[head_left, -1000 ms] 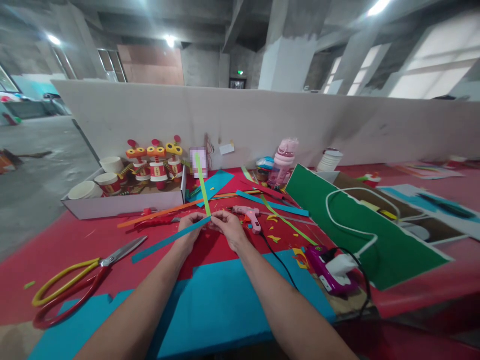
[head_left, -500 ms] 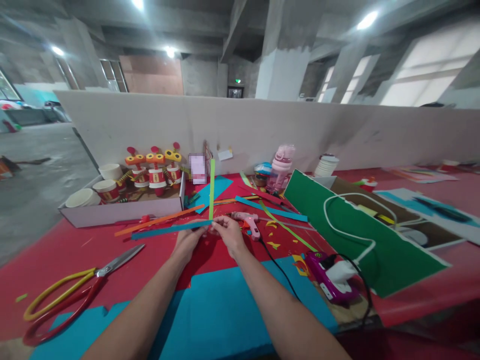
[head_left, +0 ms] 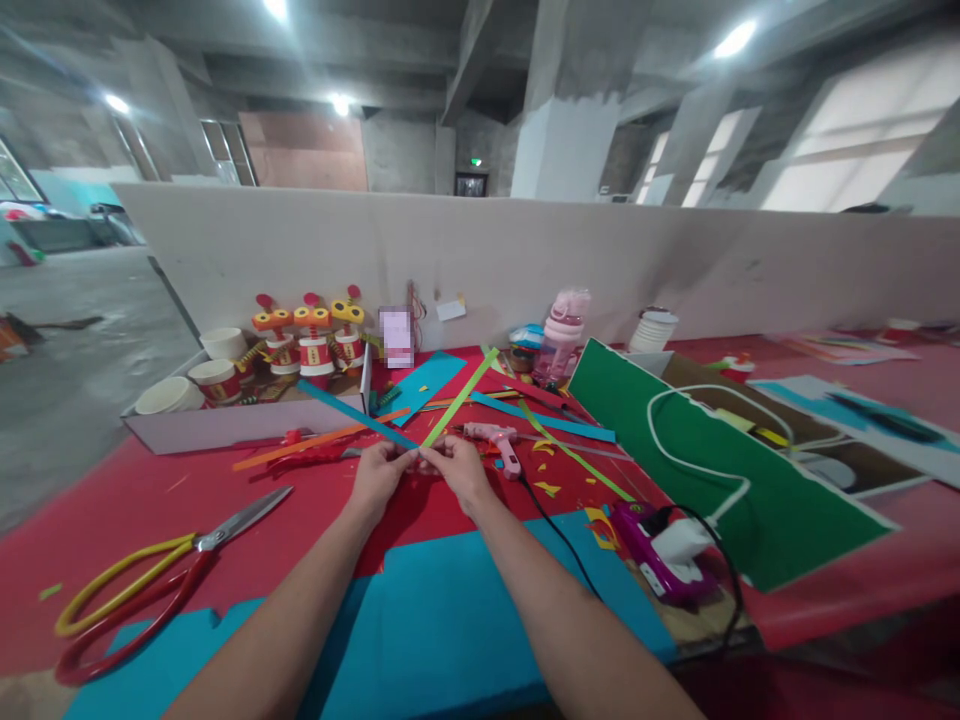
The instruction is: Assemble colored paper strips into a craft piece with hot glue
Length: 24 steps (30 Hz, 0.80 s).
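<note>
The left hand (head_left: 375, 482) and right hand (head_left: 461, 470) meet at the fingertips, pinching the near ends of a blue strip (head_left: 352, 412) and a green strip (head_left: 461, 397), which spread apart above the red table (head_left: 315, 535). A pink glue gun (head_left: 506, 450) lies just beyond the right hand; scissors (head_left: 206, 542) lie left of the left. Farther back, red cup figures (head_left: 314, 355) in a box (head_left: 247, 425) bear pale labels, their writing too small to read.

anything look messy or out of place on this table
Slightly untidy: loose yellow paper scraps litter the red cover beside the pink glue gun, which lies on its side, not in a stand. The held blue strip and lime-green strip look undamaged.
</note>
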Each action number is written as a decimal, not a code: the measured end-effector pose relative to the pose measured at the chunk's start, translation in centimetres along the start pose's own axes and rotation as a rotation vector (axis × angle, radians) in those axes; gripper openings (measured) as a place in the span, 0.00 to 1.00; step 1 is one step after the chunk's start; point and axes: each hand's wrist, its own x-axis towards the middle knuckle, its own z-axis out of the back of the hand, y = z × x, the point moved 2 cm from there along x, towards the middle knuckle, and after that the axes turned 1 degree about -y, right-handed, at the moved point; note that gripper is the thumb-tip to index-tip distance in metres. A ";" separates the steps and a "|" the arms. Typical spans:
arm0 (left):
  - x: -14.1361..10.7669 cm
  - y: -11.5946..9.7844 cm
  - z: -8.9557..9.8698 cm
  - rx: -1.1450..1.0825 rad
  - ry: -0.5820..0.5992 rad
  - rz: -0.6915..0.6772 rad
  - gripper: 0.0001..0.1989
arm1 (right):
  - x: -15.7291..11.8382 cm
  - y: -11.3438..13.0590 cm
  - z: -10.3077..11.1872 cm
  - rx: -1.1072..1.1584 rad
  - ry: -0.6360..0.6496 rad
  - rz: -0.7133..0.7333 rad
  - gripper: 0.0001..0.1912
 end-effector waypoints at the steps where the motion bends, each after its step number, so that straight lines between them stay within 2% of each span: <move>1: 0.0 0.0 0.0 0.005 -0.001 0.007 0.13 | 0.0 0.0 0.1 -0.042 -0.014 0.020 0.17; 6: -0.1 0.2 -0.3 -0.141 0.059 0.009 0.14 | 0.1 0.5 0.4 -0.370 -0.070 0.204 0.13; 8: -0.1 0.1 -0.5 -0.206 0.106 -0.009 0.13 | 0.1 0.5 0.5 -0.407 -0.070 0.250 0.12; 10: -0.1 0.0 -0.6 -0.245 0.117 0.000 0.13 | 0.2 0.3 0.5 -0.367 -0.050 0.241 0.11; 13: -0.1 0.1 -0.4 -0.247 0.066 0.038 0.14 | 0.2 0.1 0.3 -0.289 -0.006 0.196 0.11; 19: 0.0 0.2 -0.3 -0.219 -0.010 0.064 0.15 | 0.3 0.1 0.2 -0.291 0.006 0.175 0.11; 24: 0.3 0.0 0.4 -0.218 -0.088 0.009 0.15 | 0.3 0.1 0.4 -0.278 0.011 0.144 0.13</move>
